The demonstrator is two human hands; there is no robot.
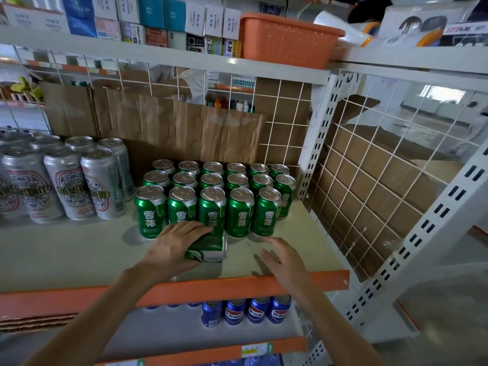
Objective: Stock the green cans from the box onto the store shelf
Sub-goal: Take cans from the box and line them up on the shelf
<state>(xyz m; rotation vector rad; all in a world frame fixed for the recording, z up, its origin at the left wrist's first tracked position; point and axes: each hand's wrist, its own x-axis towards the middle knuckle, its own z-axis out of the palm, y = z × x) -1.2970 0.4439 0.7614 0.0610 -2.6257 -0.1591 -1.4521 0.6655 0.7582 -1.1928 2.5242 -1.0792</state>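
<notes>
The left hand (175, 244) was clamped over a green can (208, 248) lying on its side, long axis across the shelf (66, 249), just before the standing green cans (211, 191). The right hand (284, 257) hovered beside it, fingers apart, empty. Bare shelf lay to the right.

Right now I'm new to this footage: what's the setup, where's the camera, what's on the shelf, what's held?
No robot here: a person stocks a shelf with bare hands. The single picture comes from a wide-angle camera on their head, looking forward and down. On the shelf stand rows of green cans, with taller silver cans to their left. The left hand rests on a green can lying on its side in front of the rows. The right hand hovers open, holding nothing. Blue cans stand on the shelf below.
</notes>
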